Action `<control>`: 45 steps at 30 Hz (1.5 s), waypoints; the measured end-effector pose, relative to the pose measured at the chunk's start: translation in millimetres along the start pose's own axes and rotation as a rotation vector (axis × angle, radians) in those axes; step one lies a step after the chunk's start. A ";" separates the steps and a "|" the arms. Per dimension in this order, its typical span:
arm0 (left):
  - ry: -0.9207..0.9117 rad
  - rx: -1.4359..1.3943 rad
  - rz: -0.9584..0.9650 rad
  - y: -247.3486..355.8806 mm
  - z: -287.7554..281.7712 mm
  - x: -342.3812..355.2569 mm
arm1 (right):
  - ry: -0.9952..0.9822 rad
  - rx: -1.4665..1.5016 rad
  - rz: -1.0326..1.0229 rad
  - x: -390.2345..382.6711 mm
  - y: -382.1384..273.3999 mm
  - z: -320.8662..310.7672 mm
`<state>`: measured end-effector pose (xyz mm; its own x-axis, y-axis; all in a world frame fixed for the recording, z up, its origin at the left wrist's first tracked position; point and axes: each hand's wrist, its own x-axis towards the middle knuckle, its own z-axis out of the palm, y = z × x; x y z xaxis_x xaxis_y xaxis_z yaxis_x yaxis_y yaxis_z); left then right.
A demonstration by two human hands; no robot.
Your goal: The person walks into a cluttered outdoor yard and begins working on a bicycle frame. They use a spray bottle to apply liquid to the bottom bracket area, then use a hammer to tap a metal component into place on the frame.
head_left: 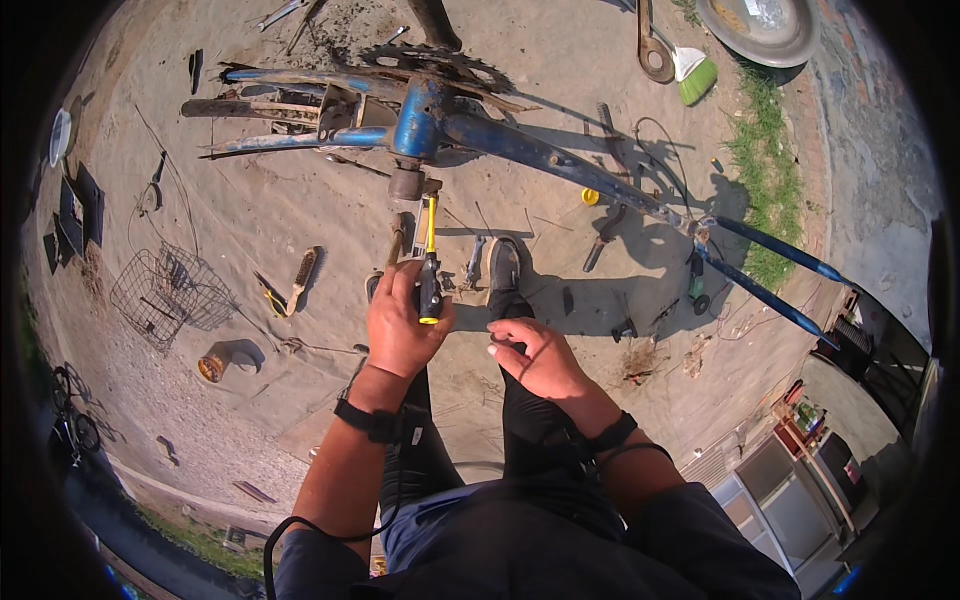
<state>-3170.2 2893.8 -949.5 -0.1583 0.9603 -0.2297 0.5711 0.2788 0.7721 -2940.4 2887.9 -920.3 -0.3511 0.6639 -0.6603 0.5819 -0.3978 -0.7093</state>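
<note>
With your left hand (400, 325) clenched around the yellow-and-black screwdriver (429, 270), whose tip meets the bottom bracket (408, 183) of the blue bicycle frame (520, 145) lying on the sandy ground, keep the shaft square, while your right hand (535, 358) rests half-curled, grasping nothing, on your knee.

Hard sunlight is falling on a sandy, dusty ground (250, 200), throwing sharp shadows. A strip of grass (765, 150) is growing along the right side beside a rough stone surface (880, 120). A wire basket (165, 290) is lying at left, and what may be a metal basin (765, 30) is sitting at top right.
</note>
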 end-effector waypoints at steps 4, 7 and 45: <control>-0.011 -0.055 -0.036 10.5 3.8 -10.8 | -0.046 -0.009 -0.067 3.3 -13.8 -2.6; 0.032 -0.047 0.043 13.5 15.7 -19.1 | -0.011 0.119 -0.276 7.4 -14.8 3.6; -0.504 -0.193 -0.480 -2.5 -141.9 124.1 | 0.084 0.414 -0.063 99.6 14.9 33.3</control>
<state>-3305.6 3013.5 -895.8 0.0614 0.6236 -0.7794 0.3716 0.7104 0.5977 -2991.1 2927.0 -1004.9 -0.3054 0.7376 -0.6023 0.2116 -0.5641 -0.7981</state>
